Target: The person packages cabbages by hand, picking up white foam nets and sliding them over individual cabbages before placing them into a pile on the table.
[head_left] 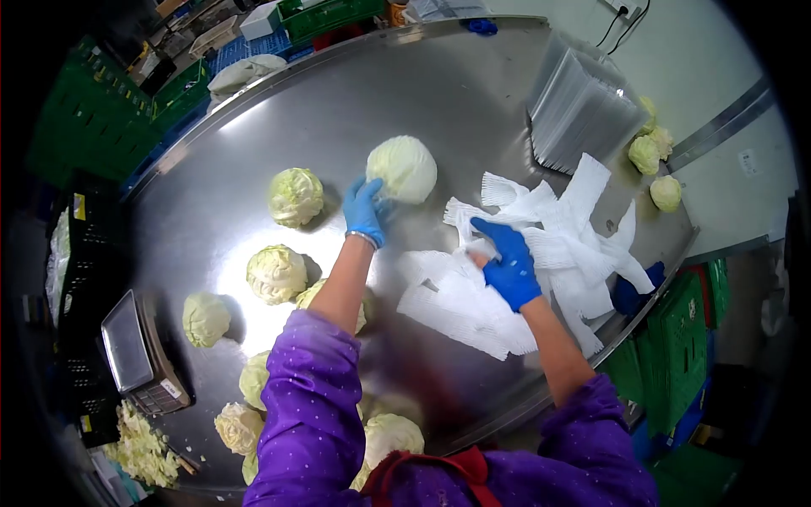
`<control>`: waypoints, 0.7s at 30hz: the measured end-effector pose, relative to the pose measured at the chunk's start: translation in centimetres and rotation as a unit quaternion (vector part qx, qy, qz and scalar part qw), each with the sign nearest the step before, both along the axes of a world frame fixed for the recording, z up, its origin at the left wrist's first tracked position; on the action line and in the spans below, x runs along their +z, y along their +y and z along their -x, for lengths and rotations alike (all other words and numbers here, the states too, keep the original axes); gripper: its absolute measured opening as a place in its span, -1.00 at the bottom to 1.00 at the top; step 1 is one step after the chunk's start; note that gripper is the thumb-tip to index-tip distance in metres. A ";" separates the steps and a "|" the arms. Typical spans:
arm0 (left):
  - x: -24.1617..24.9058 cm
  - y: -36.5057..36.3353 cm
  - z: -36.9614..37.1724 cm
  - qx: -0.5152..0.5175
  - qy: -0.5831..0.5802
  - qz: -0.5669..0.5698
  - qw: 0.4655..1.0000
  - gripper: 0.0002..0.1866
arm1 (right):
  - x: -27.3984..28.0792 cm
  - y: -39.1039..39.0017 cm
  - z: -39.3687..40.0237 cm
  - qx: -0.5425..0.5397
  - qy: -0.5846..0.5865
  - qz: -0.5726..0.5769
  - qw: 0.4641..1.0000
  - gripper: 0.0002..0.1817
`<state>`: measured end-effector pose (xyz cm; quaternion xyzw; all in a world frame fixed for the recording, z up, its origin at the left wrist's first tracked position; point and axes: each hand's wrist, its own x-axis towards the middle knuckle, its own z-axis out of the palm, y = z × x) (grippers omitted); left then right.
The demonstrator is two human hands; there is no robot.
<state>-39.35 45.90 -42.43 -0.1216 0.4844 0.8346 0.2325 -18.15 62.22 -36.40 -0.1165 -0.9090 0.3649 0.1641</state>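
Observation:
My left hand [365,211], in a light blue glove, has its fingers stretched out against the lower left side of a pale cabbage [404,169]. This cabbage looks smoother and whiter than the others and seems covered by white netting. On the right, my right hand [512,269], in a darker blue glove, lies over a pile of white ribbed net sleeves [574,224]. Its index finger and thumb are apart, with part of a sleeve showing between them. Bare cabbages [296,197] sit left of my left hand, and another cabbage [276,274] is nearer to me.
A stack of clear plastic trays [583,110] stands at the back right. Small cabbages [666,193] lie by the wall. At left are a scale [148,355] and trimmed leaves [139,448]. Green crates [676,363] stand beyond the metal table's [473,84] right edge.

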 end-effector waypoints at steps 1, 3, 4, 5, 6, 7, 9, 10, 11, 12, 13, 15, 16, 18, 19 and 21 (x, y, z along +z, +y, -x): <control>1.5 0.7 -0.5 0.008 -0.020 0.025 0.999 -0.39 | -0.6 0.0 -1.1 0.009 -0.027 -0.104 0.994 -0.44; 2.8 1.4 -0.4 0.000 -0.048 0.040 0.998 -0.33 | -4.3 0.5 -2.9 -0.009 -0.140 -0.141 0.980 -0.45; 3.6 1.5 -0.6 -0.002 -0.059 0.049 0.997 -0.30 | -5.6 1.2 -3.8 -0.022 -0.056 -0.111 0.992 -0.54; 4.4 1.3 -1.2 0.019 -0.003 0.073 0.997 -0.33 | -6.1 1.6 -4.3 -0.030 0.031 -0.079 0.996 -0.62; 5.2 0.5 -2.6 0.043 0.052 0.099 0.993 -0.36 | -4.4 1.5 -4.1 -0.061 0.045 0.040 0.996 -0.71; 6.1 -0.5 -4.5 0.065 0.107 0.126 0.984 -0.39 | -2.4 1.4 -4.5 -0.092 0.058 0.160 0.981 -0.80; 8.5 -2.5 -10.3 -0.102 0.208 0.067 0.971 -0.44 | 4.0 0.1 -5.5 -0.068 -0.004 0.311 0.948 -0.87; 8.7 -3.1 -12.7 -0.182 0.229 0.050 0.955 -0.50 | 5.8 -1.0 -5.6 -0.037 -0.011 0.290 0.956 -0.85; 10.8 -4.0 -15.2 -0.243 0.256 0.051 0.934 -0.51 | 7.5 -2.6 -5.4 -0.002 -0.018 0.268 0.963 -0.83; 11.4 -4.8 -17.1 -0.281 0.243 0.075 0.925 -0.58 | 9.1 -4.4 -5.4 0.028 -0.045 0.195 0.979 -0.77; 11.8 -5.5 -18.7 -0.267 0.229 0.043 0.935 -0.69 | 11.0 -6.2 -5.9 0.035 -0.123 0.286 0.949 -0.68; 13.2 -7.5 -20.3 -0.185 0.205 0.034 0.961 -0.83 | 11.4 -6.8 -6.2 0.140 -0.066 0.502 0.851 -0.61; 13.4 -8.4 -20.8 -0.150 0.192 0.021 0.970 -0.87 | 12.9 -6.3 -6.2 0.242 -0.098 0.680 0.685 -0.54; 13.1 -9.8 -21.7 -0.083 0.164 -0.011 0.983 -0.92 | 12.4 -7.4 -5.7 0.244 -0.056 0.641 0.725 -0.52; 12.6 -10.3 -22.2 -0.060 0.168 -0.002 0.984 -0.90 | 10.8 -9.1 -5.2 0.193 -0.049 0.581 0.789 -0.51; 11.6 -11.3 -23.1 -0.014 0.172 0.018 0.985 -0.85 | 6.9 -12.8 -5.1 0.224 -0.007 0.517 0.826 -0.53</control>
